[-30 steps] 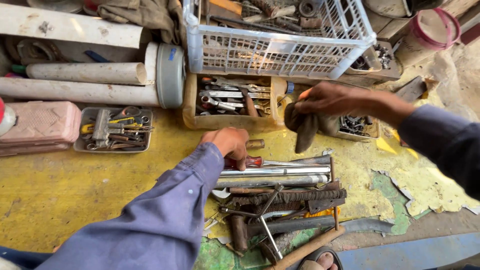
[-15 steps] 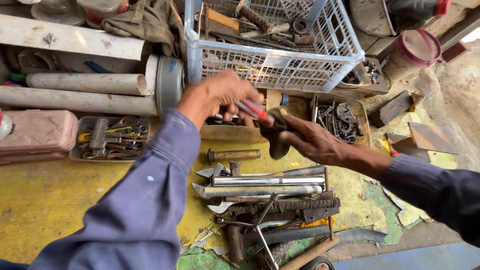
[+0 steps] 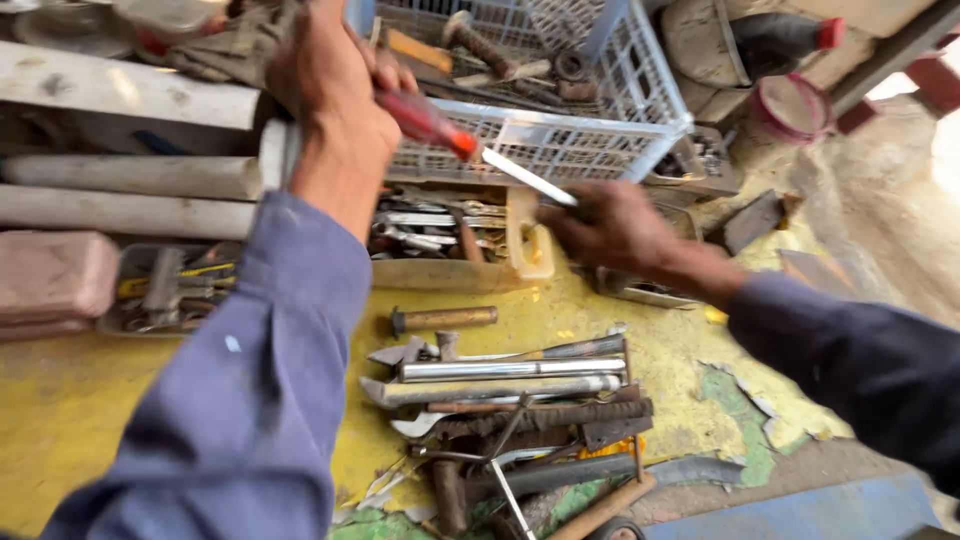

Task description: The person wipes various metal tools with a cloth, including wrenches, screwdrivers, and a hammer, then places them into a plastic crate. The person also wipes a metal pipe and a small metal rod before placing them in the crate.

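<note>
My left hand (image 3: pixel 335 90) is raised in front of the white plastic basket (image 3: pixel 560 150) and grips the red handle of a screwdriver (image 3: pixel 440 130). Its metal blade slants down to the right. My right hand (image 3: pixel 610 230) is closed around the blade's tip, and anything else in that hand is hidden. Both hands hover over a wooden tray of wrenches (image 3: pixel 440 235).
Several steel bars and rusty tools (image 3: pixel 510 400) lie on the yellow floor near me. White pipes (image 3: pixel 120 180) lie at left above a pink box (image 3: pixel 55 280) and a small tray of bits (image 3: pixel 165 290). A maroon bucket (image 3: pixel 785 105) stands at right.
My left hand has lifted the red screwdriver up and to the left. My right hand moved up to the blade's tip. The camera leaned closer.
</note>
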